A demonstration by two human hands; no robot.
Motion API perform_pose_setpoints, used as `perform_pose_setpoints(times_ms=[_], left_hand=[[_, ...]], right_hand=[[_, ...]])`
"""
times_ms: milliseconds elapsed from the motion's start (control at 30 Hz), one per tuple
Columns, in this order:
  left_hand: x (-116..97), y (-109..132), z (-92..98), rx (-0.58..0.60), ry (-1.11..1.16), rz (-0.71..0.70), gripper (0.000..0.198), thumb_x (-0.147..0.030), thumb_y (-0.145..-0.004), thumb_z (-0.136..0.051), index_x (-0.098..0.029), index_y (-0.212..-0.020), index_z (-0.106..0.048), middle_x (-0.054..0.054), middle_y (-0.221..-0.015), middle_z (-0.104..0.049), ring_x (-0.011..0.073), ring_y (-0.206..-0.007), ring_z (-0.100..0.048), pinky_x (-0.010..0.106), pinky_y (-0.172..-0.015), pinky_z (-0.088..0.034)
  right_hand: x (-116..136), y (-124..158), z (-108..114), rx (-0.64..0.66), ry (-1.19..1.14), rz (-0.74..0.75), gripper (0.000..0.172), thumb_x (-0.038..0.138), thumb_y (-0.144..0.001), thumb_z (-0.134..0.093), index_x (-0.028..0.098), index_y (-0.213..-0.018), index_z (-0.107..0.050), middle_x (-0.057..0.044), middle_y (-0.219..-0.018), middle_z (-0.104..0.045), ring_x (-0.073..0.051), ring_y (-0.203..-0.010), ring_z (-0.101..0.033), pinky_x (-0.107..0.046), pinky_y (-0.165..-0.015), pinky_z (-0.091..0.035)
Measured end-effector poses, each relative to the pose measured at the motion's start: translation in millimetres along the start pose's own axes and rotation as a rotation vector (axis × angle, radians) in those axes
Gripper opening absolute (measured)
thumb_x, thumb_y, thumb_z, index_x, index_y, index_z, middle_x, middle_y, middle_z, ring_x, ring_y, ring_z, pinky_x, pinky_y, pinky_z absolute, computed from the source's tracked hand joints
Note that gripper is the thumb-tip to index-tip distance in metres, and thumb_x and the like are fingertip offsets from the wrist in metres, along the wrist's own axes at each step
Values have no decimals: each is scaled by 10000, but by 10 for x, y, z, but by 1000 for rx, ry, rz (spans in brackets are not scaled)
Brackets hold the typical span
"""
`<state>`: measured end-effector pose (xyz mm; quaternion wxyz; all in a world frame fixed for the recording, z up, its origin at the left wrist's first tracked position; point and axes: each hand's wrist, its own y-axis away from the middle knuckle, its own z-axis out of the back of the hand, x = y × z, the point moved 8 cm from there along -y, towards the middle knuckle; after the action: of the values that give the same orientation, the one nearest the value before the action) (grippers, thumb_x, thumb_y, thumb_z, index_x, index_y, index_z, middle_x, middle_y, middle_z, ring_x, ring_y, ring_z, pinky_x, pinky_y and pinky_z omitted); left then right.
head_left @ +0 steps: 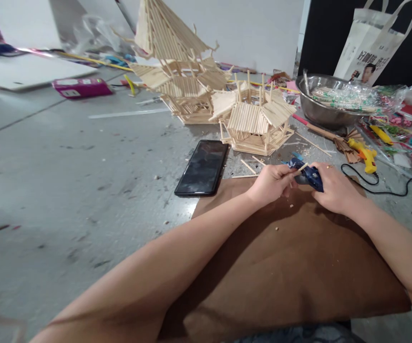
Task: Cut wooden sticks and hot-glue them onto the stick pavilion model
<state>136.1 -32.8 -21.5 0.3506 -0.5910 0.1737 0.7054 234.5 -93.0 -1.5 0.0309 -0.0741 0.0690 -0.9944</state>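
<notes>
Pinched in the fingers of my left hand (272,183) is a short, thin wooden stick (302,168). My right hand (334,188) is closed around a dark blue hand tool (313,177), whose exact kind I cannot make out. The stick's end lies across the tool, and both hands are close together above a brown sheet (281,271). Just beyond them stands a small pavilion model (256,116) built of wooden sticks. Several loose sticks (248,166) lie near my left hand.
A black phone (204,166) lies left of my hands. Behind are a taller stick pagoda (180,85) and a steel bowl (329,109) of wrapped sticks. On the right, a yellow glue gun (365,155) trails a black cord. A purple packet (80,88) lies back left.
</notes>
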Motion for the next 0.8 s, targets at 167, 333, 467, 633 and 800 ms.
perform_pose_setpoints(times_ms=[167,333,467,633,800], left_hand=[[-50,1,-33,75,48,18,223,-213,-774,-477,-123,-580,-542,-35,-469,-525,26,-330,-421,144,-363,-321],[-124,32,-17,73,-98,-35,237,-153,-775,-434,-129,-557,-525,-59,-387,-450,29,-324,-413,141,-392,-321],[-148,52,-14,71,-156,-60,237,-177,-783,-434,-132,-569,-524,-58,-370,-434,39,-338,-412,147,-405,-315],[-210,62,-10,61,-219,-107,254,-182,-787,-428,-132,-556,-518,-52,-392,-442,43,-373,-410,155,-429,-312],[-224,63,-12,56,-254,-123,241,-163,-780,-429,-132,-563,-529,-58,-395,-417,45,-399,-407,156,-450,-317]], right_hand=[[12,8,40,-16,-14,6,415,198,-657,-456,139,-1068,-455,-126,-971,-582,-265,-876,-537,-355,-708,-399],[-7,17,30,-5,-2,-23,411,212,-667,-464,148,-1073,-467,-117,-979,-601,-263,-869,-548,-350,-697,-390],[-24,23,23,11,31,-58,422,227,-677,-462,146,-1090,-470,-116,-962,-616,-261,-848,-561,-338,-671,-385],[-38,26,35,21,55,-92,403,239,-680,-460,146,-1071,-490,-114,-935,-635,-258,-829,-579,-321,-645,-374],[-50,35,43,6,94,-105,396,256,-678,-460,150,-1056,-506,-108,-903,-652,-254,-800,-594,-305,-610,-358]])
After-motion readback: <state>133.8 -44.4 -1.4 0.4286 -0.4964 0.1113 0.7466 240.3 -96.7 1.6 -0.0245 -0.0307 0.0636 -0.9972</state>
